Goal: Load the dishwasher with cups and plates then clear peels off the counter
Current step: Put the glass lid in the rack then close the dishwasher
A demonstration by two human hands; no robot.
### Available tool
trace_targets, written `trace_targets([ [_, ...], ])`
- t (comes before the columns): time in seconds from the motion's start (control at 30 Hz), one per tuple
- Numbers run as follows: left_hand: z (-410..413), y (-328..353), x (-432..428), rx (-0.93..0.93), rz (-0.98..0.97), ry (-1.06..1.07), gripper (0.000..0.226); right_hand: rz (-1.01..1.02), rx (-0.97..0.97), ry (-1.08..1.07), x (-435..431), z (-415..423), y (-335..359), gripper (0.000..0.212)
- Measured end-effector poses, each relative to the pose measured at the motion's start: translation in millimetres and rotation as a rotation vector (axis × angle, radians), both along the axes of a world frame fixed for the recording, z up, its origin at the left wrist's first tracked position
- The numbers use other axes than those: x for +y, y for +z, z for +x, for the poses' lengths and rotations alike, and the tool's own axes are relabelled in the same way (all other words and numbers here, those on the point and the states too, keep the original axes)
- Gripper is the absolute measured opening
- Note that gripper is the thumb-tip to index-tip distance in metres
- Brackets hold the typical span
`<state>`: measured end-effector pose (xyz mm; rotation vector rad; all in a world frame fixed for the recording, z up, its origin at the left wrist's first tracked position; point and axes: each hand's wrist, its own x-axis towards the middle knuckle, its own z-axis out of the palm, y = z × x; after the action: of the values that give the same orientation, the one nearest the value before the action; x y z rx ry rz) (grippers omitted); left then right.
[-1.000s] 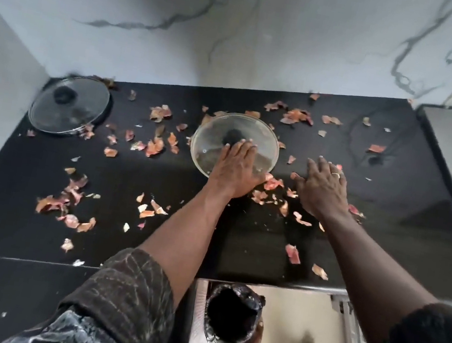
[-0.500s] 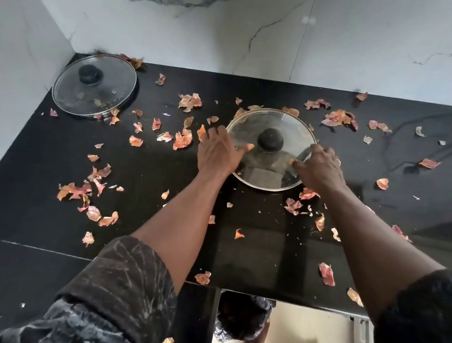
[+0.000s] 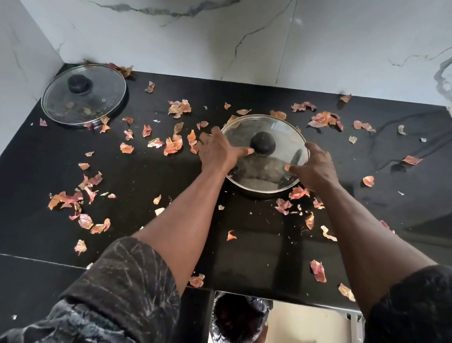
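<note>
Dry orange-pink onion peels (image 3: 174,144) lie scattered over the black counter (image 3: 25,167). A glass lid with a black knob (image 3: 273,133) sits in the middle of the counter. My left hand (image 3: 217,150) grips its left rim and my right hand (image 3: 316,168) grips its right rim, thumbs on the glass. The lid's near edge looks slightly raised. More peels lie just in front of the lid (image 3: 298,194) and behind it (image 3: 326,119).
A second glass lid (image 3: 83,95) rests in the back left corner against the marble wall (image 3: 185,14). A peel cluster (image 3: 76,200) lies at the left. Below the counter's front edge a shiny panel (image 3: 287,331) reflects me.
My left hand moved from on top of the lid to its left rim, and my right hand came from the peels to its right rim. The lid now shows its knob.
</note>
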<state>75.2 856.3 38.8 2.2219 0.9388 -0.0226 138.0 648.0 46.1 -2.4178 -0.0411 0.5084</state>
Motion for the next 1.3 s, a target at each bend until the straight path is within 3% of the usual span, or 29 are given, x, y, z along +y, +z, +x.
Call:
trace_targets([
  [0.1, 0.2, 2.7, 0.1, 0.017, -0.054, 0.029, 0.095, 0.057, 0.009, 0.005, -8.4, 0.4, 1.0, 0.086],
  [0.3, -4.0, 15.8, -1.0, -0.126, -0.081, 0.086, 0.095, 0.116, 0.067, -0.008, -22.4, -0.7, -0.2, 0.079],
  [0.53, -6.4, 33.9, -7.8, -0.125, -0.13, 0.014, 0.072, 0.251, 0.023, -0.098, -37.7, -13.1, 5.1, 0.061],
  [0.73, -4.2, 46.8, -38.4, -0.146, -0.118, -0.091, 0.085, 0.302, 0.014, -0.144, -71.8, -29.4, 22.4, 0.054],
  [0.83, -0.4, 51.2, -61.9, -0.128, -0.104, -0.174, 0.096, 0.318, 0.008, -0.187, -95.4, -36.9, 25.7, 0.047],
  [0.97, 9.8, 46.3, -102.8, -0.104, -0.078, -0.278, 0.087, 0.25, -0.06, -0.241, -140.6, -49.5, 33.8, 0.045],
  [1.13, 19.5, 44.6, -200.7, -0.02, -0.092, -0.467, 0.089, 0.165, -0.124, -0.354, -241.1, -73.8, 36.8, 0.043],
  [1.23, 23.7, 43.0, -264.9, 0.009, -0.112, -0.576, 0.076, 0.142, -0.115, -0.446, -300.8, -94.4, 35.0, 0.044],
  [1.3, 26.4, 38.7, -303.4, 0.053, -0.109, -0.624, 0.085, 0.086, -0.124, -0.476, -336.5, -108.5, 32.8, 0.048],
])
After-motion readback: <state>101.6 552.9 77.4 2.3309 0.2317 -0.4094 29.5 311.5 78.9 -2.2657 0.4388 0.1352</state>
